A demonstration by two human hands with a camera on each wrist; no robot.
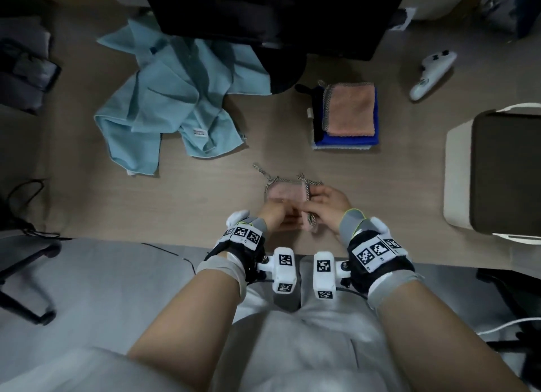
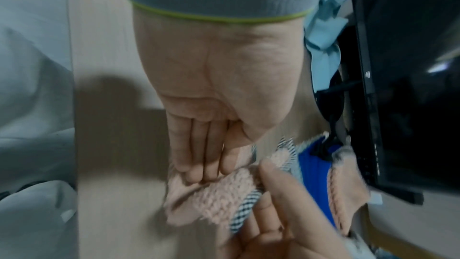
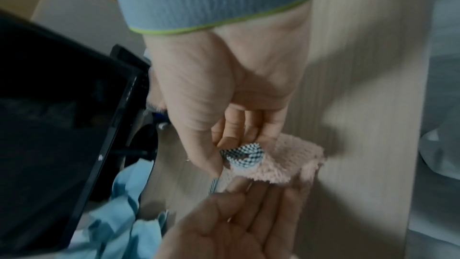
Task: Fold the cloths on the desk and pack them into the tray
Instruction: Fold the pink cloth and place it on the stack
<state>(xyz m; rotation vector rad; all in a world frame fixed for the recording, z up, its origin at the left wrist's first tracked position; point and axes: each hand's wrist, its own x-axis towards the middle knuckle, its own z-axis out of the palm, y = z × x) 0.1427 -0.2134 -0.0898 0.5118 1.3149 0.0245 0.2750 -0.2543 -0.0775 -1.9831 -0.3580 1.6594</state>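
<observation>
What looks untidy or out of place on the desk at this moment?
The light blue cloth lies crumpled and unfolded at the far left, partly under the monitor, while the other cloths form a neat folded stack.

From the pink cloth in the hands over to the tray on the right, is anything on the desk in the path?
Nothing visible. Both hands hold the pink cloth near the desk's front edge; bare desk runs from it to the tray. The folded stack and the white controller lie farther back, off that line.

Black monitor (image 1: 263, 13) at back, white controller (image 1: 430, 73) right
</observation>
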